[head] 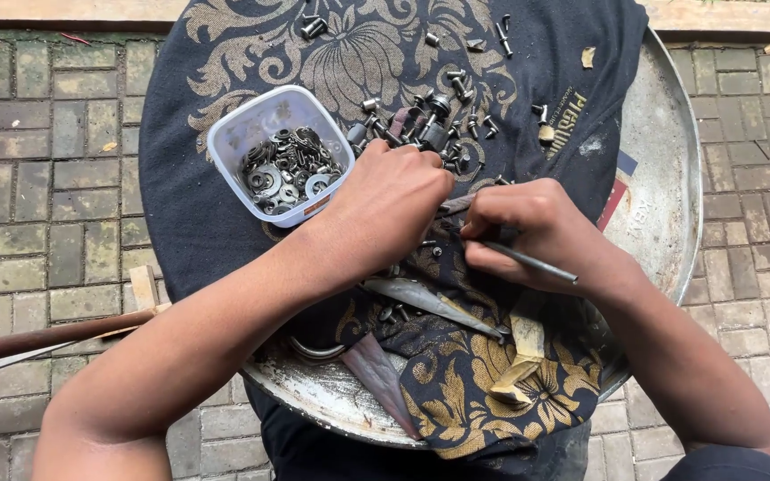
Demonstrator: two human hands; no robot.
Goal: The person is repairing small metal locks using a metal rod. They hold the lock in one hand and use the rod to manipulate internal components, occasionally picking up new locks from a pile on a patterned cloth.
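Hands meet mid-cloth: left hand [391,200] has its grip closed on a small metal piece, right hand [528,233] pinches a thin metal rod [528,261]. Looks like fitting work; lining them up needs steadiness. Washer tub [271,151] sits just left.

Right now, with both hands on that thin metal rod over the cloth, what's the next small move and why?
Probably a slight push of the thin rod forward with the right hand. It pinches the rod, whose tip disappears where the left hand presses something hidden against the dark patterned cloth. The tub of washers sits beside the left hand.
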